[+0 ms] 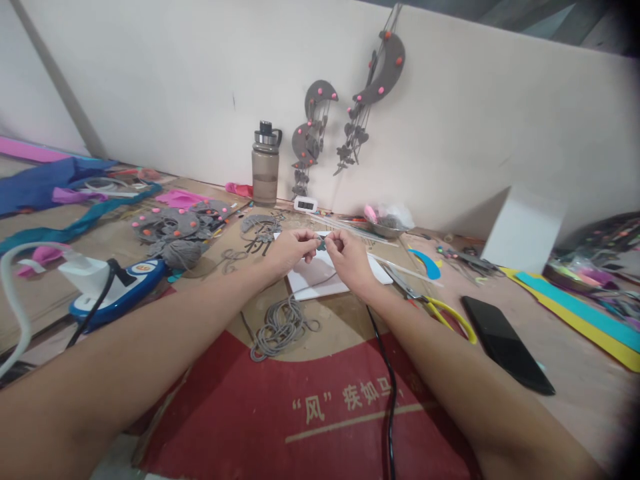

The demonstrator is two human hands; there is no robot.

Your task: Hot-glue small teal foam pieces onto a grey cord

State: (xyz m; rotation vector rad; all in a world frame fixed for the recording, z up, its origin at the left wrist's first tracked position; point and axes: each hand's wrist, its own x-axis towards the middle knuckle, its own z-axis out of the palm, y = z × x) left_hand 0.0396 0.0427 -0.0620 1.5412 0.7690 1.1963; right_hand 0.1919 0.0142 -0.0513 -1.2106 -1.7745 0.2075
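Both hands meet mid-frame, above white board [320, 277]. Left hand [293, 250] & right hand [347, 257] each w/ grip pinching small dark piece [321, 245] between fingertips, held up close for fine work. Grey cord [280, 327] coiled just below, scissors [435, 307] at right within reach.

Both hands meet above a white board [320, 277]: the left hand [290, 250] and right hand [350, 257] pinch a small dark piece [321, 244] between them. A grey cord [280, 327] lies coiled on the table [575, 380], with scissors [430, 303] and a black phone [505, 343] to the right.
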